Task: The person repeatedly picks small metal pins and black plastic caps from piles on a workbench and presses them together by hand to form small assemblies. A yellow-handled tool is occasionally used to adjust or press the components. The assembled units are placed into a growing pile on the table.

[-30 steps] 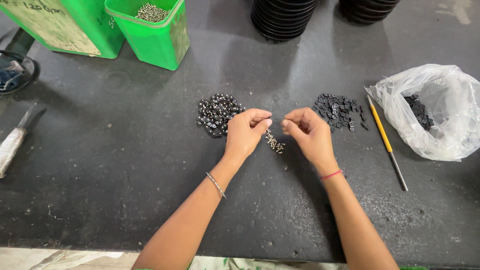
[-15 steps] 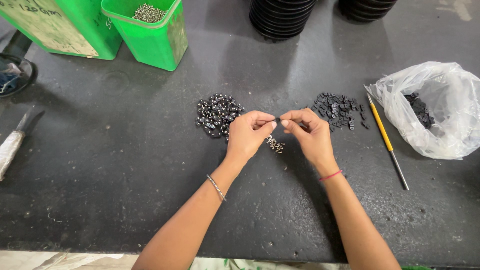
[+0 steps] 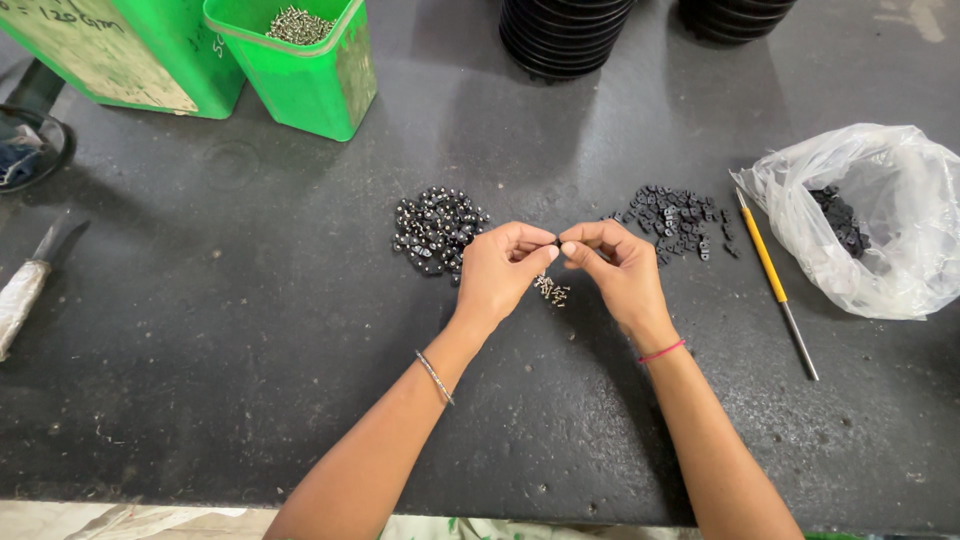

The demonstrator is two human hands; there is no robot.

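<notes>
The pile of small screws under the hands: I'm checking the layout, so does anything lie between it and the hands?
Nothing visible does. The small screws lie on the bare dark table just below the left hand and right hand, whose fingertips meet above them.

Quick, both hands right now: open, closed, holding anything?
Left hand: fingertips pinched shut, meeting the right hand's; what they hold is too small to tell.
Right hand: fingertips pinched shut likewise, above the small pile of silver screws.

Left hand and right hand pinched, fingertips together
</notes>
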